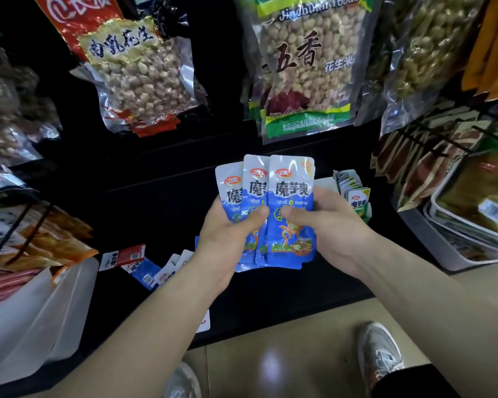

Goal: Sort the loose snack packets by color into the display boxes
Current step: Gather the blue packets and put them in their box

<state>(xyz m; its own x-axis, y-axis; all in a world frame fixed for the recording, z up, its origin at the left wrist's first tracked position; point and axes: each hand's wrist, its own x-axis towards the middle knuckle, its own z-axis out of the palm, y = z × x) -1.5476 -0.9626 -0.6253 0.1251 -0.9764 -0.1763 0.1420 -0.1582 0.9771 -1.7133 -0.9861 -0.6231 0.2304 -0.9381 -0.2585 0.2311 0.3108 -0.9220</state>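
Now both hands up over dark shelf (270, 288), left hand (227, 234) & right hand (328, 225) gripping fanned blue packets (291, 193), thumbs pressed on front, loose packets (138, 262) on shelf at left, display box (354, 191) w/ green packets at right.

dim shelf, ceiling glare on floor tiles (270, 366), blurred, bowed wide-angle edges

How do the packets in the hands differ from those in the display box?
The held packets are blue; the boxed packets show green. The held packets are fanned between left hand and right hand; the boxed packets stand filed in the display box. Both bear the same lettering.
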